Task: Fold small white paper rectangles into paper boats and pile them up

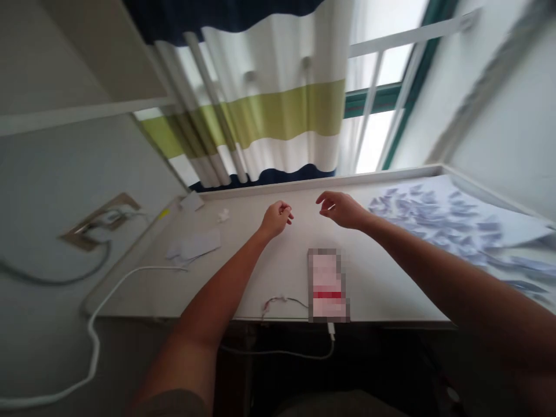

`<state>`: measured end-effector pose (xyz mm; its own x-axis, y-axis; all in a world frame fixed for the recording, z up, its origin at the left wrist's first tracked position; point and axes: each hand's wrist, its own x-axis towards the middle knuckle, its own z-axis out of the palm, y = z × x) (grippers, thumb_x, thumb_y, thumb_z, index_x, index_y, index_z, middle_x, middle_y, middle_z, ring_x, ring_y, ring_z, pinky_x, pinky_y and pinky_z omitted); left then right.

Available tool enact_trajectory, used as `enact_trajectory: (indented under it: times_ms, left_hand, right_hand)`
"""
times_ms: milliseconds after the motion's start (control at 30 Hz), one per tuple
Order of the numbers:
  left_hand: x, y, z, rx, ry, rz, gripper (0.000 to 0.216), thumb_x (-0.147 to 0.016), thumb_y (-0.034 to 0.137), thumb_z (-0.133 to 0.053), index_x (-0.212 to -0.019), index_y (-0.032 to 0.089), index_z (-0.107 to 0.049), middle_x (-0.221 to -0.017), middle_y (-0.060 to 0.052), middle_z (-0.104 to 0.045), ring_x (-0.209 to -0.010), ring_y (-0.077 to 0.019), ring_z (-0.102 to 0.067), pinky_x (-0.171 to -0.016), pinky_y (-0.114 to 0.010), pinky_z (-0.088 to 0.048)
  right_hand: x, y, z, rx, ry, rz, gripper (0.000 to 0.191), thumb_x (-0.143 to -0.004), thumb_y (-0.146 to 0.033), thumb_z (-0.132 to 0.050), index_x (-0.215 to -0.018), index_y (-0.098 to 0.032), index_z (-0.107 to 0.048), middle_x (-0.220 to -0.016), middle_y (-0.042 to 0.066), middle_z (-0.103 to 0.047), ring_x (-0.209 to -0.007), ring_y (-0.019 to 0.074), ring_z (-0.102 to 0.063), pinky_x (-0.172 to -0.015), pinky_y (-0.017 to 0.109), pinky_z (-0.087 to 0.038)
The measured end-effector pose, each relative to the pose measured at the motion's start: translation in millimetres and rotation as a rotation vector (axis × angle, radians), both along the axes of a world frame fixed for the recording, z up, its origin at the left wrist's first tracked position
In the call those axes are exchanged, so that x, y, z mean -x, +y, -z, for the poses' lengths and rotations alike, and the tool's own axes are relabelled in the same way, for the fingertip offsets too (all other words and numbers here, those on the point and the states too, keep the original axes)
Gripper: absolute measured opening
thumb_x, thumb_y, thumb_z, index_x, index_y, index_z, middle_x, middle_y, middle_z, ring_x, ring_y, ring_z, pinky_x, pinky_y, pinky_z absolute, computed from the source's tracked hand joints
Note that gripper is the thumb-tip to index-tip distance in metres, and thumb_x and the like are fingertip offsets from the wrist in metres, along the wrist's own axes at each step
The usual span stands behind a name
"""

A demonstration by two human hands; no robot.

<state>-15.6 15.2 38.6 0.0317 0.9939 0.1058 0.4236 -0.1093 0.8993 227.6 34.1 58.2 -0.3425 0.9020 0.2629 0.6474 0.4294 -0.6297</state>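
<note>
Both my arms reach out over a white desk [243, 272]. My left hand [277, 218] hovers above the desk's middle with fingers curled in a loose pinch; nothing shows between them. My right hand [341, 207] is a short gap to its right, fingers bent and slightly apart, also with nothing visible in it. The two hands face each other without touching. A blurred phone [328, 285] lies flat on the desk nearer to me, below the hands.
Many small bluish paper pieces [438, 217] lie scattered on a white sheet at the right. White cards [197, 245] and a small crumpled scrap [223, 215] lie at the left. A white cable [125, 278] runs to a wall socket [102, 221]. Striped curtain [269, 116] and window behind.
</note>
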Motion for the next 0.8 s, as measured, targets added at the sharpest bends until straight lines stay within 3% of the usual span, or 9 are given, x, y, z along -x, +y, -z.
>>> enact_trajectory:
  times_ms: [167,233,300,367,467,533,667,800]
  left_hand:
    - [136,-68,19.9,-0.052,0.102,-0.308,0.016,-0.102,0.024,-0.056,-0.088,0.02,-0.063,-0.066,-0.001,-0.069,-0.065,-0.0161,-0.068,-0.07,-0.027,-0.051]
    - [178,-98,28.2,-0.121,0.126,-0.422,0.016,-0.103,0.023,-0.053,-0.106,0.02,-0.068,-0.084,-0.004,-0.077,-0.083,-0.0188,-0.076,-0.081,-0.031,-0.056]
    - [211,-122,34.8,-0.156,0.228,-0.479,0.033,-0.099,0.018,-0.056,-0.13,0.022,-0.067,-0.113,-0.009,-0.081,-0.111,-0.0221,-0.077,-0.1,-0.038,-0.057]
    - [234,-140,39.2,-0.124,0.382,-0.49,0.05,-0.097,0.016,-0.06,-0.147,0.022,-0.061,-0.137,-0.013,-0.076,-0.133,-0.027,-0.069,-0.116,-0.048,-0.051]
    - [254,-155,42.5,-0.047,0.625,-0.405,0.055,-0.097,0.022,-0.063,-0.153,0.021,-0.061,-0.161,-0.015,-0.061,-0.157,-0.0326,-0.049,-0.132,-0.054,-0.035]
    - [258,-160,43.6,-0.021,0.721,-0.349,0.054,-0.101,0.026,-0.061,-0.154,0.02,-0.061,-0.168,-0.014,-0.054,-0.163,-0.0326,-0.041,-0.135,-0.053,-0.03]
    - [257,-163,43.9,0.015,0.759,-0.336,0.057,-0.103,0.027,-0.059,-0.159,0.017,-0.056,-0.17,-0.016,-0.05,-0.162,-0.0314,-0.043,-0.135,-0.051,-0.03]
    - [254,-161,41.3,0.029,0.75,-0.372,0.058,-0.103,0.027,-0.059,-0.158,0.011,-0.055,-0.163,-0.021,-0.058,-0.155,-0.0332,-0.052,-0.132,-0.049,-0.034]
  right_hand:
    - [165,5,1.6,0.094,-0.084,-0.52,0.035,-0.093,-0.02,-0.08,-0.128,-0.019,-0.077,-0.126,0.014,-0.081,-0.117,0.028,-0.077,-0.103,0.041,-0.06]
    - [225,-6,5.7,0.043,-0.167,-0.68,0.042,-0.095,-0.023,-0.08,-0.136,-0.019,-0.075,-0.142,0.016,-0.075,-0.133,0.0308,-0.071,-0.115,0.044,-0.053]
    - [274,-18,12.0,-0.04,-0.256,-0.803,0.047,-0.1,-0.026,-0.076,-0.145,-0.017,-0.07,-0.151,0.019,-0.07,-0.14,0.0332,-0.066,-0.12,0.048,-0.049]
    - [309,-28,18.8,-0.122,-0.319,-0.839,0.049,-0.102,-0.028,-0.074,-0.149,-0.016,-0.067,-0.157,0.02,-0.064,-0.146,0.0334,-0.062,-0.122,0.046,-0.046]
    - [338,-34,26.9,-0.153,-0.447,-0.794,0.044,-0.1,-0.024,-0.075,-0.144,-0.02,-0.071,-0.147,0.018,-0.072,-0.138,0.0325,-0.068,-0.116,0.042,-0.049]
    - [343,-33,29.6,-0.139,-0.502,-0.772,0.035,-0.101,-0.023,-0.073,-0.136,-0.021,-0.076,-0.133,0.017,-0.079,-0.126,0.0332,-0.074,-0.108,0.041,-0.053]
    - [338,-30,27.4,-0.117,-0.551,-0.751,0.024,-0.107,-0.026,-0.066,-0.125,-0.023,-0.082,-0.124,0.015,-0.082,-0.114,0.033,-0.077,-0.092,0.037,-0.055]
    - [330,-30,17.0,-0.127,-0.598,-0.716,0.028,-0.11,-0.023,-0.057,-0.116,-0.02,-0.083,-0.112,0.016,-0.084,-0.101,0.0305,-0.079,-0.081,0.034,-0.054]
